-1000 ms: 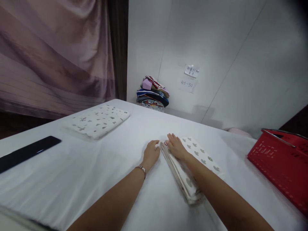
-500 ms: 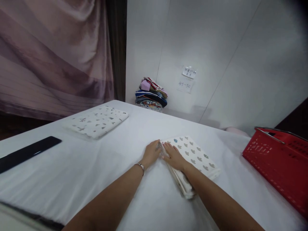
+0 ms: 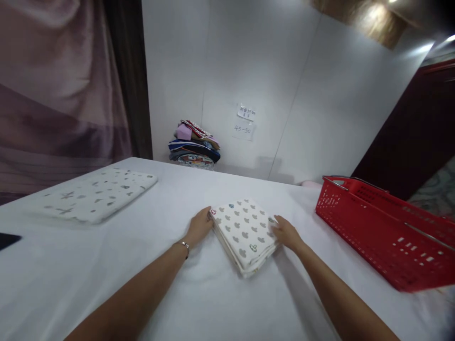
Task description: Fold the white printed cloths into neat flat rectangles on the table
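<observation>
A folded white cloth [image 3: 245, 229] printed with small grey shapes lies in several layers on the white-covered table [image 3: 213, 308]. A few of its prints are red, blue or green. My left hand [image 3: 201, 225], with a bracelet at the wrist, is closed on the cloth's left corner, its fingertips partly hidden behind the edge. At the opposite corner my right hand [image 3: 285, 233] grips the right edge, thumb on the top and the other fingers hidden beneath or behind it.
Another folded patterned cloth [image 3: 95, 196] lies on the table's left. A red plastic basket [image 3: 369, 232] stands at the right. A dark flat object [image 3: 9, 240] shows at the left edge. Behind the table is a stack of folded fabrics [image 3: 195, 144] against the wall [image 3: 227, 61].
My right hand has moved off the cloth's top near the left corner to its right corner. The cloth looks more squared and compact. The view has swung right, showing more of the basket.
</observation>
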A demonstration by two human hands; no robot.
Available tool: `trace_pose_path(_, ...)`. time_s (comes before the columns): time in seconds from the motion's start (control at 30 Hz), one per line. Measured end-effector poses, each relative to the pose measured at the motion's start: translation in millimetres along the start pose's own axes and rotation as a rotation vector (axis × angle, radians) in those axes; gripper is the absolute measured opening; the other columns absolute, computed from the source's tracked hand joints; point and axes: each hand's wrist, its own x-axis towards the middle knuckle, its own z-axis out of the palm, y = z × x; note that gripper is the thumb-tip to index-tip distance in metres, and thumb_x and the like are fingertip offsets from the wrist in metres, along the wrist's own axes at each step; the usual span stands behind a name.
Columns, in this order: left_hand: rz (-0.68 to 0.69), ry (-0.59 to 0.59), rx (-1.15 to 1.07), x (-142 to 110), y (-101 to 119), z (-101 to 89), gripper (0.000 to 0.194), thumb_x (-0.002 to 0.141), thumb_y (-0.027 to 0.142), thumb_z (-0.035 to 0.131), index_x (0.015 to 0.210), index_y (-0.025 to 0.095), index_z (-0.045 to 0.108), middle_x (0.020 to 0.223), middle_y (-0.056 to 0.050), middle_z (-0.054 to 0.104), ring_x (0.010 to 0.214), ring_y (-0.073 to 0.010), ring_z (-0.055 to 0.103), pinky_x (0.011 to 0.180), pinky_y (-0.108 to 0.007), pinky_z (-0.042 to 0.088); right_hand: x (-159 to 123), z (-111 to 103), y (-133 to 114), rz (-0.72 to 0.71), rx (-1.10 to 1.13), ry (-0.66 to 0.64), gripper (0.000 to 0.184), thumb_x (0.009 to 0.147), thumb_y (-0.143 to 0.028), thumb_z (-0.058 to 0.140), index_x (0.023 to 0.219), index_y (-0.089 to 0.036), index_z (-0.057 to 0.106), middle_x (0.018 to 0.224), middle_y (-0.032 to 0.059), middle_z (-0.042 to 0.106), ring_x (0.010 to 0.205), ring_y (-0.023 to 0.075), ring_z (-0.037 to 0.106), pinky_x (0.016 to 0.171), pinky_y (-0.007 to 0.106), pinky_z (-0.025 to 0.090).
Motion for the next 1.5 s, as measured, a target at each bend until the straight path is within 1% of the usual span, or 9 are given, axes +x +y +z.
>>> trace_pose_path(0.1,-0.051,-0.034,-0.075,9.3,8.4,-0.3,0.053,0.077,0.02,0.051,0.13,0.015,0.046,0.132,-0.009,0.051,0.119,-0.0211,0.049,0.101,-0.03,0.038,3.9,-2.4,31.4,0.206,0.197,-0.011,0.057,0.08,-0.036,0.055,0.132,-0.012,0.048,0.127,0.0132,0.055,0.115,0.0264,0.053,0.099,0.038,0.037)
trace_pose_path(0.27,-0.043,-0.103,-0.134,21.9,3.5,1.2,0.051,0.075,0.021,0.053,0.125,0.015,0.052,0.128,-0.008,0.055,0.115,-0.0208,0.052,0.098,-0.029,0.04,8.7,2.9,44.0,0.29,0.333,-0.076,0.052,0.078,-0.043,0.057,0.12,-0.013,0.058,0.114,0.0102,0.064,0.104,0.0242,0.058,0.089,0.034,0.044)
trace_pose_path(0.57,-0.015,-0.108,-0.145,35.9,-2.8,-2.5,0.036,0.071,0.016,0.047,0.104,0.019,0.062,0.103,-0.004,0.067,0.094,-0.0188,0.061,0.085,-0.029,0.046,15.9,-1.8,31.9,0.36,0.506,-0.207,0.035,0.069,-0.037,0.067,0.094,-0.013,0.068,0.095,0.0095,0.069,0.083,0.0211,0.062,0.067,0.028,0.048)
trace_pose_path(0.73,-0.047,-0.028,-0.175,45.5,-8.5,-8.4,0.03,0.069,0.019,0.047,0.094,0.019,0.065,0.092,-0.003,0.069,0.09,-0.0198,0.062,0.08,-0.028,0.047,-9.1,-2.8,9.7,0.361,0.539,-0.257,0.038,0.07,-0.033,0.065,0.104,-0.015,0.065,0.104,0.0081,0.067,0.086,0.0194,0.062,0.066,0.025,0.047)
trace_pose_path(0.87,-0.1,-0.09,-0.233,47.3,-12.6,-17.4,0.029,0.068,0.021,0.048,0.091,0.017,0.066,0.088,-0.004,0.07,0.084,-0.0195,0.064,0.073,-0.026,0.05,-28.0,-3.9,-8.3,0.341,0.544,-0.258,0.043,0.071,-0.029,0.065,0.113,-0.018,0.061,0.109,0.0059,0.065,0.092,0.0187,0.06,0.072,0.025,0.047)
trace_pose_path(1.0,-0.108,-0.08,-0.202,44.0,1.1,-29.9,0.031,0.069,0.023,0.053,0.096,0.017,0.066,0.098,-0.006,0.069,0.093,-0.0218,0.063,0.084,-0.03,0.048,-31.6,-5.2,-7.1,0.354,0.521,-0.242,0.048,0.073,-0.033,0.065,0.118,-0.018,0.059,0.112,0.0071,0.064,0.095,0.0198,0.06,0.074,0.026,0.047)
trace_pose_path(1.13,0.084,-0.035,-0.085,19.0,38.1,-35.2,0.037,0.075,0.033,0.053,0.109,0.021,0.062,0.118,-0.005,0.061,0.114,-0.0236,0.052,0.1,-0.034,0.038,-23.4,-2.2,4.3,0.311,0.417,-0.147,0.05,0.077,-0.043,0.061,0.119,-0.016,0.059,0.112,0.0085,0.064,0.097,0.0212,0.06,0.08,0.03,0.047)
trace_pose_path(1.33,0.403,-0.199,0.233,-42.9,67.9,-13.5,0.044,0.084,0.043,0.047,0.121,0.021,0.053,0.139,-0.007,0.043,0.134,-0.0262,0.028,0.112,-0.045,0.016,-6.3,4.5,-6.4,0.129,0.298,0.011,0.052,0.085,-0.043,0.048,0.133,-0.021,0.045,0.139,0.0055,0.044,0.126,0.0207,0.041,0.104,0.032,0.031)
trace_pose_path(1.5,0.394,-0.225,0.353,-54.1,56.9,-7.7,0.044,0.085,0.041,0.044,0.123,0.021,0.052,0.141,-0.009,0.04,0.135,-0.025,0.025,0.112,-0.045,0.011,-14.6,11.1,-27.3,-0.264,-0.009,-0.236,0.054,0.085,-0.045,0.048,0.134,-0.022,0.044,0.145,0.0051,0.035,0.136,0.024,0.023,0.11,0.037,0.021)
